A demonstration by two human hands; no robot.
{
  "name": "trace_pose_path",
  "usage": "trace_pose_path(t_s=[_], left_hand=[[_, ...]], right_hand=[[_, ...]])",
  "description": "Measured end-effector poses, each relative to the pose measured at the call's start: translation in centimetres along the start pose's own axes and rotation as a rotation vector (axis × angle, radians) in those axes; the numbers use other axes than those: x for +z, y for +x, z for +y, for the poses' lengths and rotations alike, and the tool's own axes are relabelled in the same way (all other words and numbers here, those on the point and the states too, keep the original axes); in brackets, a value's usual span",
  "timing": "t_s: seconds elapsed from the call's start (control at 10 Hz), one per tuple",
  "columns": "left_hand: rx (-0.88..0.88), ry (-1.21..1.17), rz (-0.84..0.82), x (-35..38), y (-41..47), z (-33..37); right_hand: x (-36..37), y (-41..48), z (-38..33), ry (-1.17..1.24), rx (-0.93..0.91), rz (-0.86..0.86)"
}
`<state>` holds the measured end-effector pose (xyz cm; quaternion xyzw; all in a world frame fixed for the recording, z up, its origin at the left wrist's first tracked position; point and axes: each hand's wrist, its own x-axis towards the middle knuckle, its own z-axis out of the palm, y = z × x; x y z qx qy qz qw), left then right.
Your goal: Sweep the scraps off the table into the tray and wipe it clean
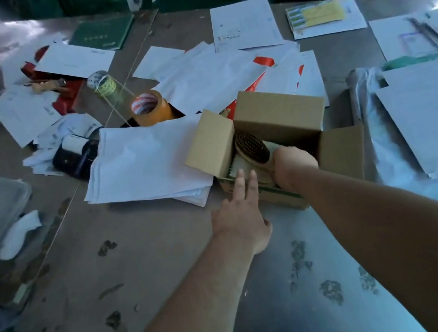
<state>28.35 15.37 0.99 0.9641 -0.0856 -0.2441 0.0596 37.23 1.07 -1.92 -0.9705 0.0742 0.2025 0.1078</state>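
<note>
Inside the cardboard box (278,111), the right grip (294,163) holds a brush (252,145). The left grip (240,214), fingers straight, touches the box's front.

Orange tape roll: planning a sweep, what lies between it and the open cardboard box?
Head view: a stack of white paper sheets lies between orange tape roll and cardboard box.

Orange tape roll (147,106), centre frame, standing on edge, core hole facing up. Smaller patterned tape rolls (101,82) just to its upper left. Green book (103,34) flat, top centre-left. Dark white-labelled container (72,161) left of centre, partly covered. Yellow-and-green card (315,14) upper right.
</note>
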Motion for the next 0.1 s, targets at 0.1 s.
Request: trace_pose_path(t_s=[0.1], left_hand=[[-0.022, -0.002, 0.010, 0.15, 0.22, 0.19]], right_hand=[[0.25, 1.05, -0.51, 0.006, 0.036, 0.017]])
